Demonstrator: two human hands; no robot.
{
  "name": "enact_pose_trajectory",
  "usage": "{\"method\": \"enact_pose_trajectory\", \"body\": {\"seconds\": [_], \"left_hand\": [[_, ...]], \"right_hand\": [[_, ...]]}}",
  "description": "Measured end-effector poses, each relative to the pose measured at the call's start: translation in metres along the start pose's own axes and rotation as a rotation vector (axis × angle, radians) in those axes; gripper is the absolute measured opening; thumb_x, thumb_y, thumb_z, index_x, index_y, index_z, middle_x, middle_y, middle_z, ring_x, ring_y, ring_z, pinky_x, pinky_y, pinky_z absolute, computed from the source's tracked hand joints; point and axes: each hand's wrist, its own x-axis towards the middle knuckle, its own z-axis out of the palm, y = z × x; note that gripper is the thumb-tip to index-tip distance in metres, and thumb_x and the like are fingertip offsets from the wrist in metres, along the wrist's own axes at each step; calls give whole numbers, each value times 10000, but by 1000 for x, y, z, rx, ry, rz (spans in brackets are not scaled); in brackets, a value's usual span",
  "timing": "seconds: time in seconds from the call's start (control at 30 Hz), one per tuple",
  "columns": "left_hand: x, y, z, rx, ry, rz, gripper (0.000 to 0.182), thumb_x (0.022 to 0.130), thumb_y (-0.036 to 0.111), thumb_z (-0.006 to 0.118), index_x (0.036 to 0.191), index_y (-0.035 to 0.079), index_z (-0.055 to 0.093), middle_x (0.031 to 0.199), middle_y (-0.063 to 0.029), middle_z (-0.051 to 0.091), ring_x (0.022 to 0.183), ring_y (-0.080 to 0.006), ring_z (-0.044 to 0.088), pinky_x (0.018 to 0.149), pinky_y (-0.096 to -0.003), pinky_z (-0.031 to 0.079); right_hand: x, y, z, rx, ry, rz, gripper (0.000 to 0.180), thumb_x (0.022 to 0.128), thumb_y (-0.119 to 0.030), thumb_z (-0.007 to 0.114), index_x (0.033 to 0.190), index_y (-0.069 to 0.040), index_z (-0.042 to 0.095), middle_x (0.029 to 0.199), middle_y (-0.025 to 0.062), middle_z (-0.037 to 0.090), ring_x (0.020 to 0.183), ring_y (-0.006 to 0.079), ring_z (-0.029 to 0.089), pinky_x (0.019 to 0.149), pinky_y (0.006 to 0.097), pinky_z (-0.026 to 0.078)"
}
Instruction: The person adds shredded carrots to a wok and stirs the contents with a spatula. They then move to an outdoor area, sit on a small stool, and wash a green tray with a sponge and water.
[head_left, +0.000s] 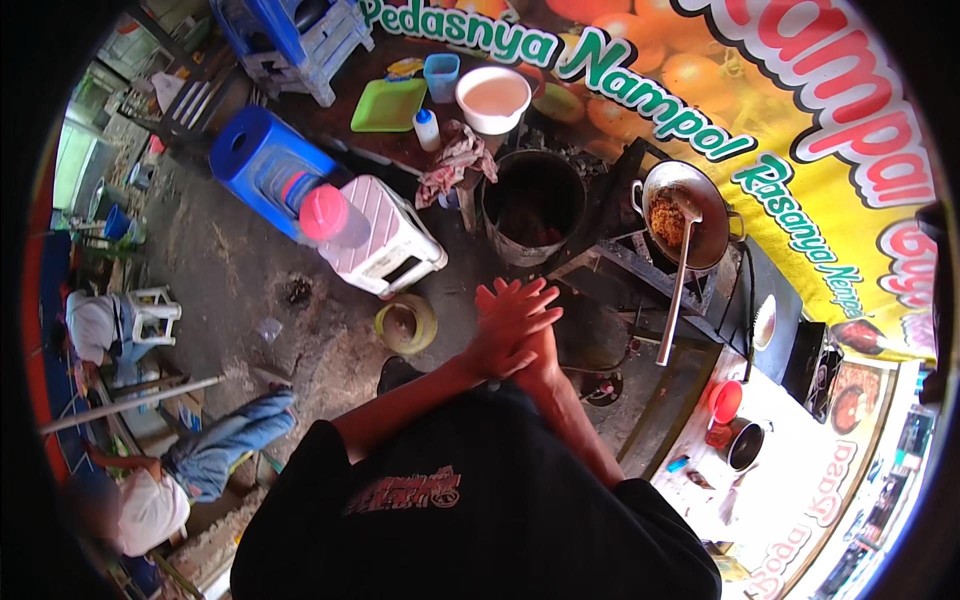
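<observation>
In front of my black shirt, my left hand (499, 339) lies across my right hand (541, 360), palm against palm. The left fingers are spread and hold nothing. Much of the right palm is covered, with its fingertips showing past the left hand. Beyond the hands is a dark, deep metal pot (531, 202), its inside in shadow. To its right, a two-handled wok (709, 240) on a stove frame holds reddish-brown food (667, 222). A long-handled metal spatula (679, 300) rests in the wok, its handle sticking out over the near side.
Left of my hands stand a yellowish bucket (429, 324), a white plastic stool (409, 262) with a pink-lidded jug (327, 213), and a blue stool (241, 142). A white basin (495, 124) and green tray (386, 105) sit behind. Two people (154, 506) are at far left.
</observation>
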Motion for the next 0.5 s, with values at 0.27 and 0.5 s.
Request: {"method": "enact_pose_trajectory", "body": {"seconds": [0.27, 0.5], "left_hand": [[-107, -89, -154, 84, 244, -202, 592, 1027, 473, 255, 1263, 44, 589, 1394, -145, 512, 1314, -331, 449, 1120, -436, 291], [-191, -116, -219, -968, 101, -1000, 798, 957, 665, 326, 1473, 57, 345, 1388, -206, 496, 1247, -306, 519, 1064, -429, 374]], "right_hand": [[40, 116, 155, -164, 42, -133, 827, 1004, -601, 209, 1512, 49, 138, 1578, 155, 218, 1476, 247, 146, 1200, 379, 63], [65, 217, 235, -830, 76, -476, 624, 1018, -365, 412, 1503, 1, 270, 1560, 187, 268, 1465, 312, 202, 1180, 447, 145]]}}
